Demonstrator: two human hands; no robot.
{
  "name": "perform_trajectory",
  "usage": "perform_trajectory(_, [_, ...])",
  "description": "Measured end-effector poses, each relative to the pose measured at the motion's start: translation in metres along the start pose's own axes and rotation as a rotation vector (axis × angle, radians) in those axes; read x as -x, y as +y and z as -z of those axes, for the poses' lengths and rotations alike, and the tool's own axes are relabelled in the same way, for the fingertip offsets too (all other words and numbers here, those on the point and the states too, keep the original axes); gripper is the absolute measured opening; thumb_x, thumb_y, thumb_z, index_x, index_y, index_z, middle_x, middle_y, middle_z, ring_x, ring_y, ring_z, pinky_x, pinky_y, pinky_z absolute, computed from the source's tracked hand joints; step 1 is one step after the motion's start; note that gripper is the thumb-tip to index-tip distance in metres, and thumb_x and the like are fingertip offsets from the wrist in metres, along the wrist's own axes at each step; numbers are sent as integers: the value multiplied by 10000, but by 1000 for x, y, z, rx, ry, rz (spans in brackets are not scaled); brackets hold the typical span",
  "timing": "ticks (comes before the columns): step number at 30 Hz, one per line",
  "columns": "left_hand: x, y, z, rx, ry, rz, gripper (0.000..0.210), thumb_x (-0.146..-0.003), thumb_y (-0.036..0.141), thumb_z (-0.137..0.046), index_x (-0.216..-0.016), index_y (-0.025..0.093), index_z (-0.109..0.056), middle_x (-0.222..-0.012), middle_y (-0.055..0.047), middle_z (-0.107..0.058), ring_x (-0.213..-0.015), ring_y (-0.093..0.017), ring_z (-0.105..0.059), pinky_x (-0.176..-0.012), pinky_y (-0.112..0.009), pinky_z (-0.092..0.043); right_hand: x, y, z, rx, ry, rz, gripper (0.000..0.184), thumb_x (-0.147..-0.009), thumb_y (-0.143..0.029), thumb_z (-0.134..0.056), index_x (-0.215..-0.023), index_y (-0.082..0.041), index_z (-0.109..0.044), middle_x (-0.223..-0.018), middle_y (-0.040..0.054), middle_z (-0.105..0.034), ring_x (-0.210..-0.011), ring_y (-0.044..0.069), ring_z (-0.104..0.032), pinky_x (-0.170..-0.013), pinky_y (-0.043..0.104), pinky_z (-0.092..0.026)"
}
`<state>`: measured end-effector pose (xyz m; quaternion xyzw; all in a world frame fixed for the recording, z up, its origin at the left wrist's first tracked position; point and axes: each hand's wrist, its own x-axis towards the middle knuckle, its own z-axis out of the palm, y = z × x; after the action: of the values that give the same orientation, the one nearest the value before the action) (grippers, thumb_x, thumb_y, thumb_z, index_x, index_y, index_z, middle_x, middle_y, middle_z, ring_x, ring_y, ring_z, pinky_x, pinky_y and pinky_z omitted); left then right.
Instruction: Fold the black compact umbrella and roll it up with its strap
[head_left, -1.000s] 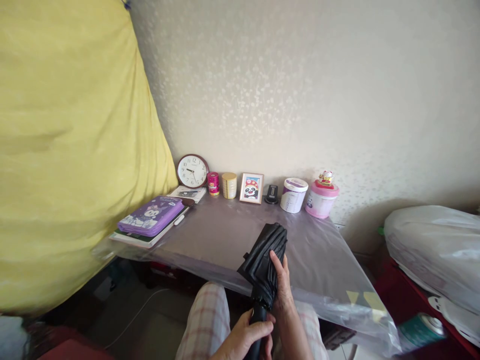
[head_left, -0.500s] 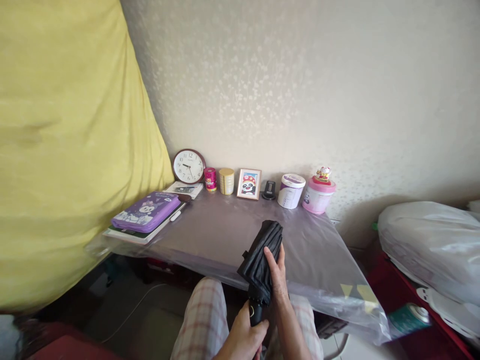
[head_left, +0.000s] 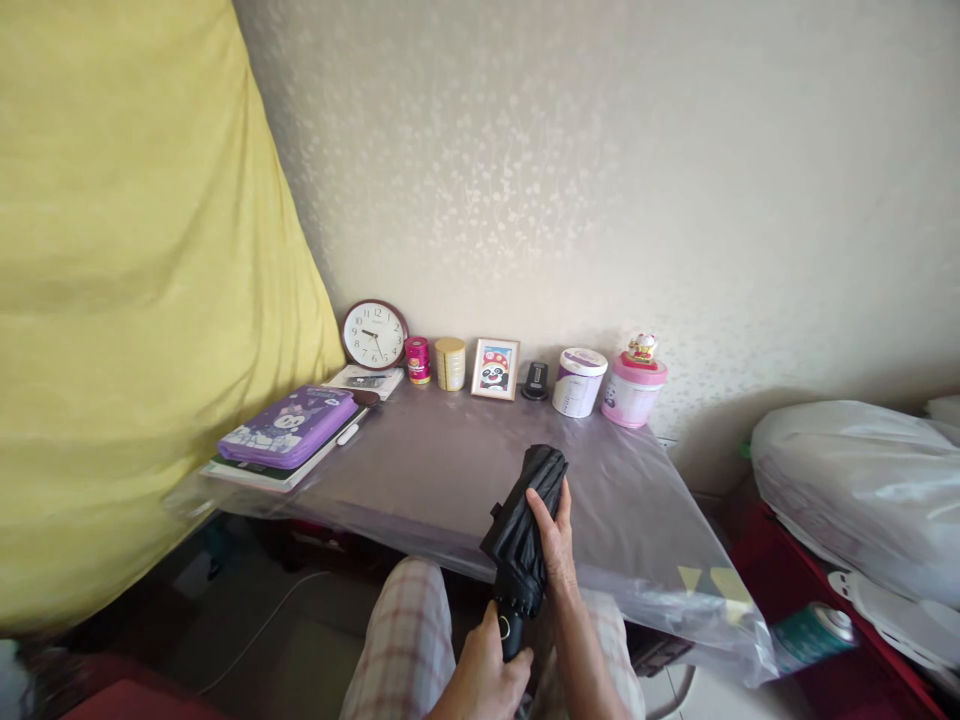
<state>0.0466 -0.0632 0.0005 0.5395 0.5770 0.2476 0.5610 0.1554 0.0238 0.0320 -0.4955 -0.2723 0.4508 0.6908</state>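
Observation:
A folded black umbrella (head_left: 517, 540) is held tilted above the front edge of the table, its top leaning away from me. My left hand (head_left: 486, 660) wraps round its black handle, the thumb lying along the side near a round ring-marked button. Against the right side of the folded canopy my right hand (head_left: 553, 535) is closed, thumb on the near face and the other fingers mostly hidden behind the fabric. A small strap tab sticks out at the canopy's left side.
The table (head_left: 420, 460) has a clear plastic cover. Along the wall stand a clock (head_left: 375, 334), a picture frame (head_left: 496, 369), a white tub (head_left: 578, 385) and a pink tub (head_left: 632, 395). A purple case (head_left: 289, 425) lies on books at left. A spray can (head_left: 814, 635) lies right.
Both hands keep their hold on the umbrella, which has shifted very slightly. The whole view has moved a little, so the table things sit slightly further left.

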Motion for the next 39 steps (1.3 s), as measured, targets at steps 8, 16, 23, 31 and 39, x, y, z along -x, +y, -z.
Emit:
perform_trajectory(8, [-2, -12, -2, -417, 70, 0, 561, -775, 207, -516, -1285, 39, -354, -1034, -192, -627, -977, -270, -590, -817, -308, -412, 0, -2, 0, 23, -26, -41, 920, -609, -425, -737, -1379, -312, -247, -869, -2, -653, -586, 185, -645, -545, 313, -549])
perform_trajectory(16, [5, 0, 14, -164, -149, -113, 330, -775, 308, -493, -1063, 146, -490, -701, -33, -624, -602, -174, -594, -573, -251, -445, -2, -2, 1, -50, 14, -109, 832, -587, -446, -740, -1309, -262, -367, -726, -17, -644, -514, 176, -617, -509, 308, -530])
perform_trajectory(23, [4, -3, 4, 69, -227, -33, 189, -773, 387, -490, -819, 204, -477, -410, 97, -385, -340, -91, -378, -382, -192, -315, -2, 1, 5, 15, 8, -69, 721, -605, -447, -719, -1246, -255, -451, -877, -8, -651, -658, 179, -631, -608, 296, -525])
perform_trajectory(31, [-2, -20, 2, -457, 73, -6, 503, -811, 273, -496, -1255, 59, -396, -1019, -172, -630, -972, -244, -591, -793, -258, -404, -5, 8, 6, 137, 74, -28, 712, -593, -440, -724, -1230, -238, -479, -959, -1, -659, -854, 204, -613, -740, 285, -489])
perform_trajectory(39, [3, -16, 4, -557, 103, -17, 474, -853, 249, -411, -1278, 43, -376, -994, -181, -648, -941, -252, -611, -745, -265, -404, -7, 15, 3, 148, 131, -48, 703, -567, -442, -744, -1192, -233, -501, -935, -4, -664, -836, 201, -620, -747, 288, -490])
